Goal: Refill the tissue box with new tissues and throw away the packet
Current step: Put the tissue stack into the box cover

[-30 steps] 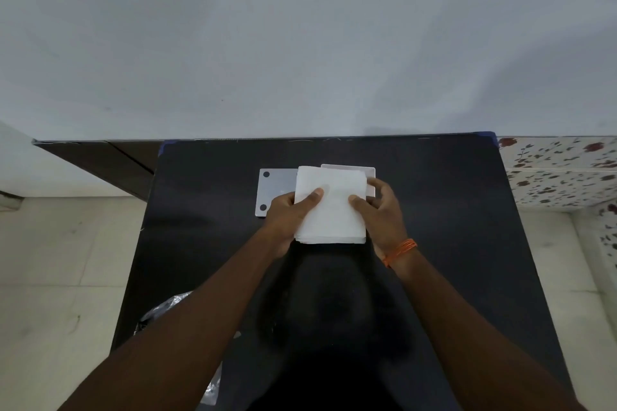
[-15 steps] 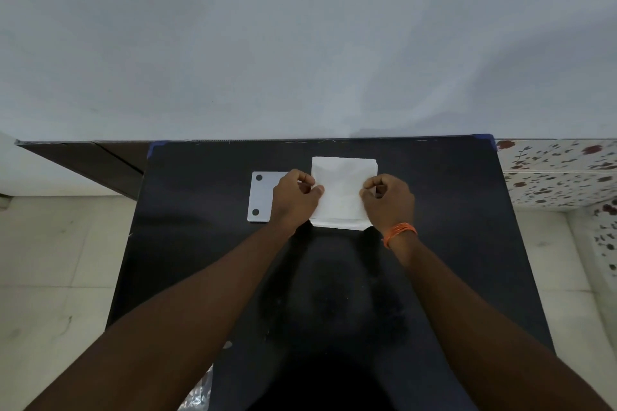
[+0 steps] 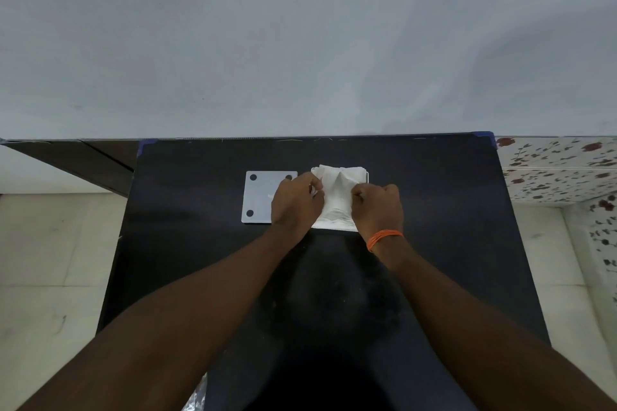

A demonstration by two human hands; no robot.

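Observation:
A white stack of tissues (image 3: 337,197) sits in the white tissue box (image 3: 366,177) at the far middle of the black table (image 3: 200,243). The stack is bent, with a ridge raised along its middle. My left hand (image 3: 295,200) pinches the stack's left side. My right hand (image 3: 379,207), with an orange thread at the wrist, pinches the right side. The box's flat white lid (image 3: 258,197) with dark round dots lies just left of the box, partly under my left hand. A crinkled clear plastic packet (image 3: 195,400) shows at the table's near left edge, below my left forearm.
A plain pale wall rises right behind the table. Tiled floor lies to the left and right of the table, and a speckled tiled ledge (image 3: 561,167) stands at the right.
The tissue stack has gone from held above the table into the box. Both hands have closed on its sides and squeezed inward, buckling its middle upward.

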